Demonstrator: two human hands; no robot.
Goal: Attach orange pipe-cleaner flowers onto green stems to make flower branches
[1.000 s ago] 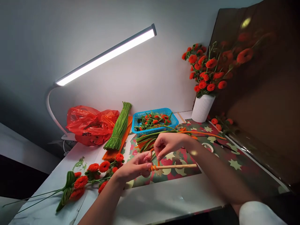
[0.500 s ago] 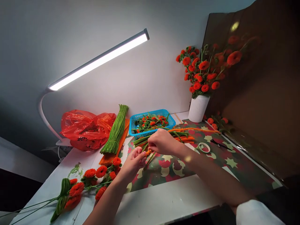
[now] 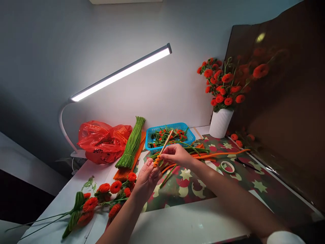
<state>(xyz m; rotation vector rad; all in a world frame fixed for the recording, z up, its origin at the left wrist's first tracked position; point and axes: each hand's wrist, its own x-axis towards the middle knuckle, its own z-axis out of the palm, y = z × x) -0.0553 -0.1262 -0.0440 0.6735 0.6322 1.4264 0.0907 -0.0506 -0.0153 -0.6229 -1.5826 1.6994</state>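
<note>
Between my hands, over the patterned mat, a thin wooden stick [image 3: 167, 141] tilts up to the right. An orange pipe cleaner [image 3: 156, 160] is wound in a few coils around its lower part. My left hand [image 3: 148, 174] is closed around the stick's lower end, below the coils. With thumb and forefinger my right hand [image 3: 176, 156] pinches at the coils from the right side. Its other fingers are curled and partly hidden. Loose green and orange pipe cleaners [image 3: 203, 149] lie behind and beside this hand.
A blue basket [image 3: 149, 130] with small orange flowers stands behind. At left are a red plastic bag [image 3: 101, 139], a green stem bundle [image 3: 132, 145] and finished flowers [image 3: 90, 204]. A tape roll [image 3: 228, 167], scissors [image 3: 243, 163] and a white vase [image 3: 220, 123] are at right.
The stick's upper part now shows above the coils. My right hand has come down beside them from above, and my left hand has turned. The whole view has shifted a little.
</note>
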